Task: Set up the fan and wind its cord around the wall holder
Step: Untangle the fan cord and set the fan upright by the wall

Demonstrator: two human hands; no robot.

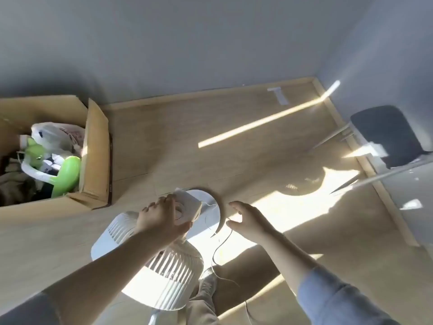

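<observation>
A white fan (161, 275) with a slatted round cage is held above the wooden floor, its round base (208, 202) toward the wall. My left hand (161, 218) grips the fan's neck just behind the cage. My right hand (248, 219) is beside the base's right rim, fingers spread, with the thin cord (216, 252) running past its fingertips; I cannot tell whether it pinches the cord. The cord hangs in loose curves down toward my shoe. No wall holder is visible.
An open cardboard box (93, 146) with bags and green plastic items stands at the left by the grey wall. A dark chair (386, 134) with metal legs is at the right. My shoe (208, 281) is under the fan. Sunlight streaks cross the floor.
</observation>
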